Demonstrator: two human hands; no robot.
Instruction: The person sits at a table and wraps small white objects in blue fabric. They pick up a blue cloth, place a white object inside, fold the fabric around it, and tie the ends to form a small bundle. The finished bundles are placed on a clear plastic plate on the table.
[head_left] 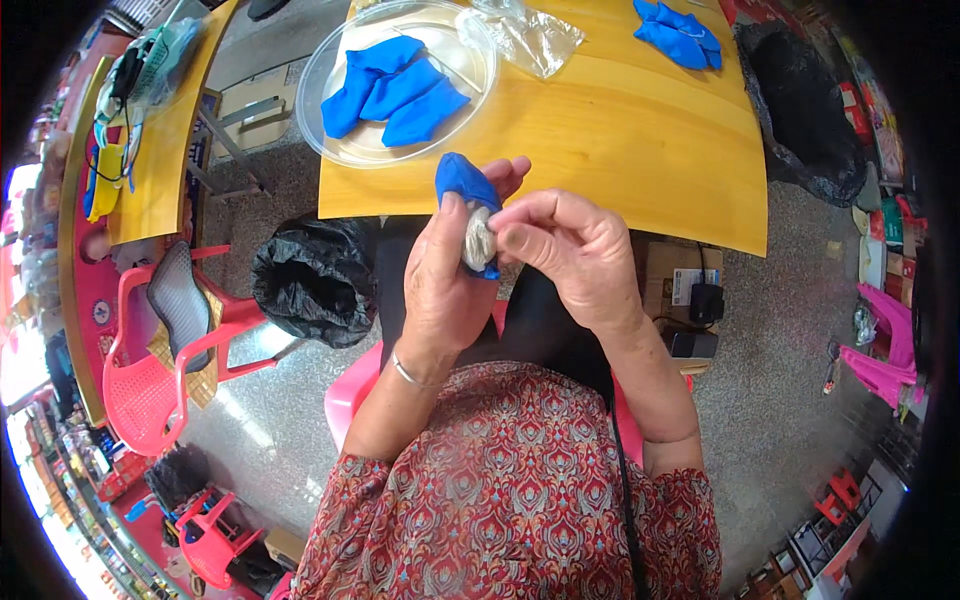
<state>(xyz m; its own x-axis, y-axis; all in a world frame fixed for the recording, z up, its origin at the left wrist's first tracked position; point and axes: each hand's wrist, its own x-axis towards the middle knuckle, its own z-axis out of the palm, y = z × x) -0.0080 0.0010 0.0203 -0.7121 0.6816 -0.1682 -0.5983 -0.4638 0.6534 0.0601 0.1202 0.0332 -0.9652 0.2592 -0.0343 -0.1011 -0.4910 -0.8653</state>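
My left hand (438, 285) is wrapped round a small blue fabric piece (462, 178), held up just off the table's near edge. In the opening of the fabric sits a wad of greyish-beige fibre (480, 240). Thumb and forefinger of my right hand (592, 262) come together at the wad's right side; what lies between those fingertips is too small to make out. Several similar blue fabric pieces (402, 92) lie in a round clear plastic tray (312, 110) on the table, with a thin light stick (440, 62) beside them.
On the yellow wooden table (600, 150) lie a crumpled clear plastic bag (530, 35) and more blue fabric pieces (680, 35) at the far right. Black-lined bins stand left (312, 290) and right (800, 110) of the table. A pink chair (140, 400) is at the left.
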